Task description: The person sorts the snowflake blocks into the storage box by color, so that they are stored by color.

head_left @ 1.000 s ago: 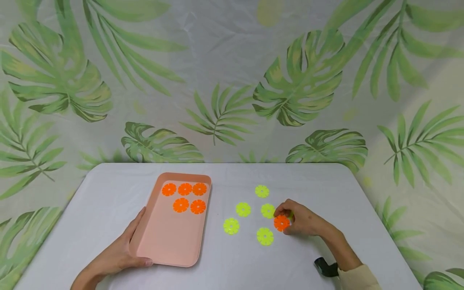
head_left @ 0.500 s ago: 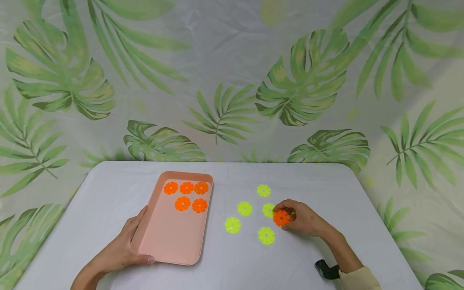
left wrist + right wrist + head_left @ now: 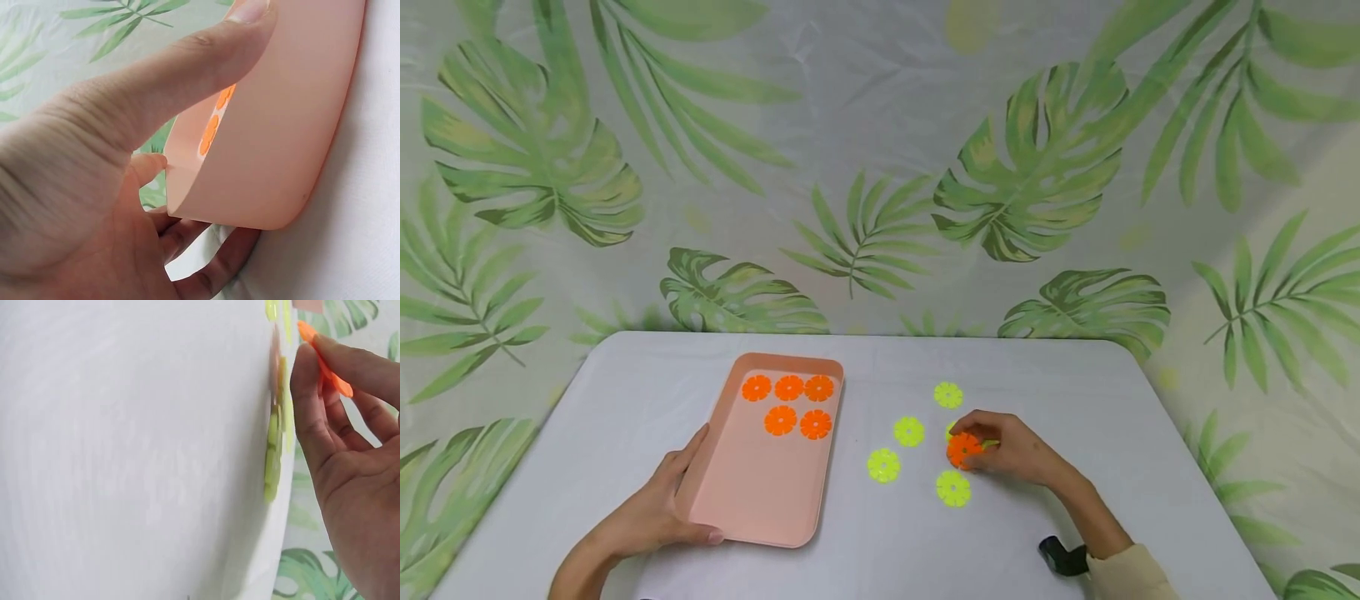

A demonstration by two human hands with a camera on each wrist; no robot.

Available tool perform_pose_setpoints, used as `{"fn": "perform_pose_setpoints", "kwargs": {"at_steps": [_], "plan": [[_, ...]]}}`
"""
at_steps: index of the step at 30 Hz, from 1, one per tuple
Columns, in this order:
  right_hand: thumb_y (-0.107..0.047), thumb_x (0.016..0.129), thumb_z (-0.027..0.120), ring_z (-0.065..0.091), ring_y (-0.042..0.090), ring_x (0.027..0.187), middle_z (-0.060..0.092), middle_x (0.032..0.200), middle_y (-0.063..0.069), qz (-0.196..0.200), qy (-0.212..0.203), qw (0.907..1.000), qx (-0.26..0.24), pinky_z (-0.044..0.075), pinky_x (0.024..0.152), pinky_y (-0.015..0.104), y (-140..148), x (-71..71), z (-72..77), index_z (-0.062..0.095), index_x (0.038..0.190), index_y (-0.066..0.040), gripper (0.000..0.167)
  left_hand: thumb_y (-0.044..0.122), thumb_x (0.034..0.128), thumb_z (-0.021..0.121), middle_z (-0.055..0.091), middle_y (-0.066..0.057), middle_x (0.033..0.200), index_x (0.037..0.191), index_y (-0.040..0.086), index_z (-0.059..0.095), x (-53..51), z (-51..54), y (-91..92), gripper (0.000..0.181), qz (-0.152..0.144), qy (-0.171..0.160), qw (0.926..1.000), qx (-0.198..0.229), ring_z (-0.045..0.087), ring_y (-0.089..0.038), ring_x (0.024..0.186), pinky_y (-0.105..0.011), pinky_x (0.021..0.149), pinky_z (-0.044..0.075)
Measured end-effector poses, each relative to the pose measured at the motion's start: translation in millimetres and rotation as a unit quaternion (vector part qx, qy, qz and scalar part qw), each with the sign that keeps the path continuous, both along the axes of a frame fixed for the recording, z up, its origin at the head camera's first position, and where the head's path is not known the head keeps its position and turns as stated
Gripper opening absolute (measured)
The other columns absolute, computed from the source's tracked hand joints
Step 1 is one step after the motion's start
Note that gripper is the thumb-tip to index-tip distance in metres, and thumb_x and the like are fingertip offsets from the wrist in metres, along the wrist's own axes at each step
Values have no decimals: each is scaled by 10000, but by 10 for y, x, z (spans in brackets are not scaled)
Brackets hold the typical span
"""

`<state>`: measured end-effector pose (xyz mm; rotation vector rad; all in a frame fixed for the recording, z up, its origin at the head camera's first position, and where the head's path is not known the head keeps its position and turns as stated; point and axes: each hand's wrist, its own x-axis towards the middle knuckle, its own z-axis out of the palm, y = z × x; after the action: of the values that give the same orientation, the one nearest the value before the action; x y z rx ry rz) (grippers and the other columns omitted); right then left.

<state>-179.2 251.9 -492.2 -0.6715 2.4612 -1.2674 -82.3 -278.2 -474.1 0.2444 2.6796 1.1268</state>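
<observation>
So the left hand has its fingers wrapped round the near left corner of a shallow pink rectangular tray with rounded corners, thumb along the near end and the rest along the left side. The tray sits on the left half of the white desk.

Inside it, up at the far end, are five flat orange round discs with notched edges: three across the far row, two just in front, over toward the right side.

The right hand is pinching another notched orange disc between thumb and fingers. The right wrist view has that one up off the desk and tilted.

Around it on the desk there's a loose scatter of flat yellow-green notched discs. Four are in plain sight, one is mostly covered by the held orange disc, and a bit of yellow-green pokes out by the right hand's fingers, can't make out the rest.

Also a black curved object right beside the cream sleeve, plus a pale backdrop with green leaves behind it all.
</observation>
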Motion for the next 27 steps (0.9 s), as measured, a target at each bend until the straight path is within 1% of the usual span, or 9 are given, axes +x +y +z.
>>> {"fn": "perform_pose_setpoints", "kwargs": {"at_steps": [3,5,10,13,16,19,20,23,27], "plan": [[-144,856,859,670,142,1080,730,1225,78,19,75,9998,-203,522,952,207,-55,-24,-11,718,1206,-146,377,375,660,986,426,-183,1439,1697,247,35,-1,-7,4,1414,-2,-32,10000,48,475,-322,1277,-276,941,431],[-104,858,845,677,177,1108,723,1232,98,14,55,9993,-359,518,970,197,-88,-40,-15,713,1221,-127,387,354,663,986,410,-195,1464,1697,258,30,2,-17,5,1411,-17,-58,9999,136,459,-334,1292,-323,960,430],[-44,876,805,671,303,1225,690,1294,147,47,-177,9977,-657,488,1013,161,-186,-94,-20,689,1267,-94,410,289,678,978,347,-219,1512,1695,287,28,8,-39,-12,1392,-72,-81,9993,366,425,-377,1321,-409,978,419],[-32,883,797,661,343,1244,671,1322,163,140,-257,9967,-755,490,1014,167,-265,-129,-11,679,1282,-83,419,269,685,971,338,-221,1505,1693,294,26,5,-48,-28,1382,-112,-62,9991,393,426,-386,1318,-416,973,426],[-12,874,798,663,328,1218,671,1319,156,218,-195,9967,-764,501,1008,184,-358,-158,17,680,1281,-83,430,256,686,967,344,-221,1489,1693,293,24,-1,-51,-36,1381,-165,-51,9988,450,428,-393,1309,-464,974,427],[-1,862,803,662,284,1166,683,1300,138,228,-79,9967,-775,516,988,198,-464,-188,56,686,1269,-92,433,249,685,964,354,-215,1479,1693,292,27,-2,-50,-38,1377,-205,-9,9986,480,426,-386,1302,-459,972,428],[4,860,804,662,277,1152,684,1298,137,235,-69,9964,-814,519,982,203,-503,-198,70,686,1268,-92,435,248,685,963,352,-215,1480,1694,288,30,2,-49,-40,1375,-208,-7,9986,486,422,-382,1303,-428,969,430],[7,867,798,664,276,1121,676,1306,152,273,-103,9948,-975,532,956,214,-604,-238,107,679,1270,-82,430,245,691,959,332,-224,1499,1694,280,22,3,-51,-39,1373,-226,7,9986,470,403,-378,1312,-390,956,431],[16,886,779,659,293,1122,657,1329,160,294,-217,9928,-1138,551,935,229,-714,-298,143,670,1280,-70,418,255,712,947,299,-229,1530,1691,306,-11,-12,-50,-28,1370,-226,-74,9989,401,394,-383,1329,-426,957,436]]}}
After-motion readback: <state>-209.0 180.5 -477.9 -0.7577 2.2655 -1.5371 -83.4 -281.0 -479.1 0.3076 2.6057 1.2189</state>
